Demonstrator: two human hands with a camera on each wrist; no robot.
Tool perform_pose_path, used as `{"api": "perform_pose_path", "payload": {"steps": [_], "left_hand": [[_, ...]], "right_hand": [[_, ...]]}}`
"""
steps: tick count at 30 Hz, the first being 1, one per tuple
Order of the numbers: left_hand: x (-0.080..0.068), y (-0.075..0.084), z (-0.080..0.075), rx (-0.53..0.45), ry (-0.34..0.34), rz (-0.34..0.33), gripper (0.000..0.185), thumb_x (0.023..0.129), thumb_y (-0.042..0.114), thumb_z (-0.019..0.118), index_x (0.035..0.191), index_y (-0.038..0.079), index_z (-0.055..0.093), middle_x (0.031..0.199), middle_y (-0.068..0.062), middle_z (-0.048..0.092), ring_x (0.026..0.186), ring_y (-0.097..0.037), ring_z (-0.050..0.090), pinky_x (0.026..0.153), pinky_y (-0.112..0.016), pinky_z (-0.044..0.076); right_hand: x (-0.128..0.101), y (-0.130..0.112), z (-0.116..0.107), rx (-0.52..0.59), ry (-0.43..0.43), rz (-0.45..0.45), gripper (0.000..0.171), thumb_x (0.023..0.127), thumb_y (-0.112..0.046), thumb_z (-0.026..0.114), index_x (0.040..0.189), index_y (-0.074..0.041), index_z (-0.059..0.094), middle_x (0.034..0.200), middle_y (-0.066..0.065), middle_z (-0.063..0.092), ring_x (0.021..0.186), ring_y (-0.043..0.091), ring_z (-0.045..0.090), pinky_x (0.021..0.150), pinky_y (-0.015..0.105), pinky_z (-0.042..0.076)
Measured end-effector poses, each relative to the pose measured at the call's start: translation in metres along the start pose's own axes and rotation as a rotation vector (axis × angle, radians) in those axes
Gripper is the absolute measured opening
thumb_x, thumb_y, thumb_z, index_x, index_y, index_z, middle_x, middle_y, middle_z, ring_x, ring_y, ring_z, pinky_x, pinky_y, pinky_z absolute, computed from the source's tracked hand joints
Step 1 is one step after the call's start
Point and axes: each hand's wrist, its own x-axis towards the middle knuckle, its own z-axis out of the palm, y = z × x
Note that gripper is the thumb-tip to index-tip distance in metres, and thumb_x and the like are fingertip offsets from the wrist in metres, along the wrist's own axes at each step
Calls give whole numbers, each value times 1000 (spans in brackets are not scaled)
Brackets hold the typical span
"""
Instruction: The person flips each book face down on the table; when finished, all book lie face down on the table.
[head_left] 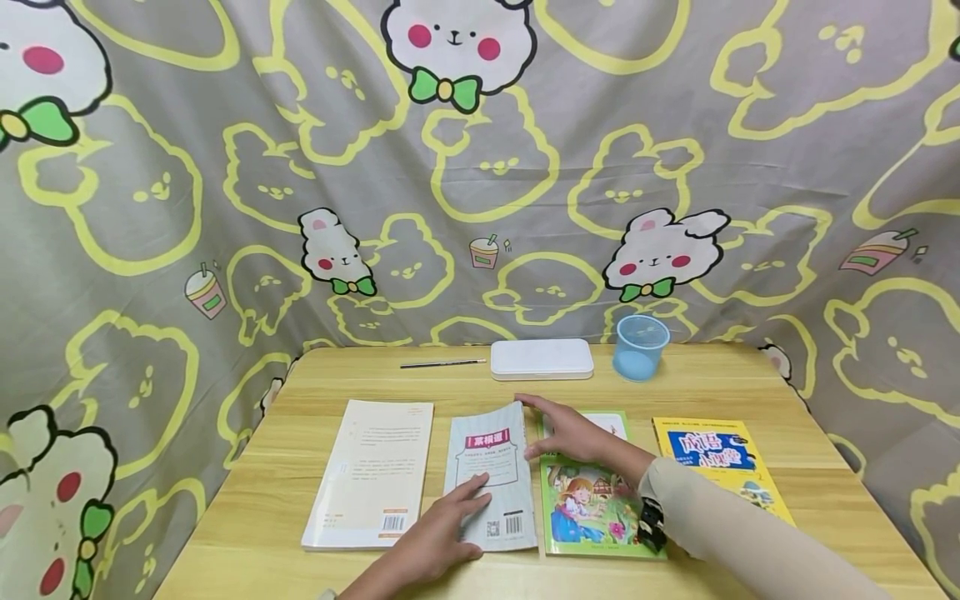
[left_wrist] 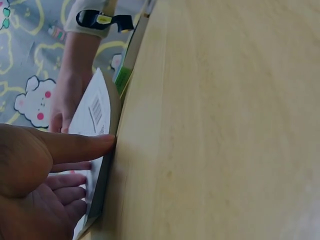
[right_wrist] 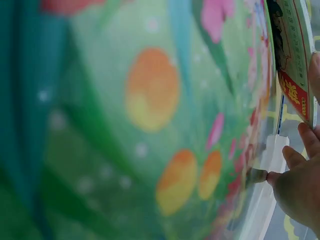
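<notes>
A thin pale blue-grey book (head_left: pixel 491 483) with a pink title banner and a barcode lies among other books. Its upper right corner is raised, and the right wrist view shows its green and red underside cover (right_wrist: pixel 295 75). My right hand (head_left: pixel 573 433) holds that corner, index finger at the top edge and thumb at the right edge. My left hand (head_left: pixel 438 533) rests on the lower left of the book with extended fingers. In the left wrist view, its thumb (left_wrist: pixel 85 145) reaches across to the bottom edge.
Left lies a cream book (head_left: pixel 375 467). A green picture book (head_left: pixel 592 517) sits under my right forearm, with a yellow book (head_left: pixel 750 483) further right. Along the back are a pencil (head_left: pixel 442 364), a white case (head_left: pixel 542 359) and a blue mesh cup (head_left: pixel 641 350). A patterned curtain (head_left: pixel 480 208) surrounds the table.
</notes>
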Motion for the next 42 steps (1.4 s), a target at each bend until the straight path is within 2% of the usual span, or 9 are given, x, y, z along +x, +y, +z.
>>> {"api": "perform_pose_path", "payload": {"steps": [8, 13, 16, 23, 31, 42], "left_hand": [[0, -2, -2, 21, -8, -7, 75, 79, 17, 87, 146, 3, 56, 167, -4, 35, 151, -34, 35, 121, -51, 31], [2, -5, -2, 41, -1, -1, 76, 79, 18, 87, 146, 3, 56, 166, -5, 36, 151, -34, 35, 123, -55, 25], [3, -6, -3, 22, 1, -13, 78, 78, 16, 87, 148, 1, 53, 166, -6, 36, 151, -36, 34, 123, -57, 22], [4, -9, -6, -13, -10, -32, 82, 79, 16, 87, 150, -2, 49, 166, -5, 35, 152, -37, 31, 123, -59, 22], [6, -15, -8, -6, 3, -10, 86, 79, 18, 88, 151, -5, 46, 166, -6, 35, 152, -35, 33, 121, -54, 30], [6, -15, -10, -6, -11, -45, 87, 77, 16, 90, 150, -5, 48, 165, -5, 37, 151, -34, 34, 121, -51, 32]], "right_hand": [[2, 7, 1, -56, -9, 3, 102, 78, -37, 87, 160, -7, 35, 161, 17, 42, 150, 40, 35, 121, 59, 30], [4, 10, 2, -168, -13, 8, 102, 77, -42, 87, 158, -5, 38, 160, 16, 44, 148, 38, 39, 121, 56, 34], [6, 9, 3, -232, -7, 22, 102, 76, -45, 88, 157, -4, 41, 157, 17, 47, 145, 40, 42, 119, 56, 36], [9, 7, 4, -333, -7, 53, 100, 75, -49, 88, 155, -8, 46, 155, 14, 50, 143, 37, 46, 116, 53, 41], [12, 7, 5, -346, -10, 40, 99, 75, -48, 89, 153, -5, 48, 154, 15, 52, 142, 38, 46, 116, 54, 40], [12, 2, 9, -376, 11, 42, 96, 74, -47, 91, 151, -7, 52, 148, 14, 56, 138, 38, 49, 112, 56, 43]]}}
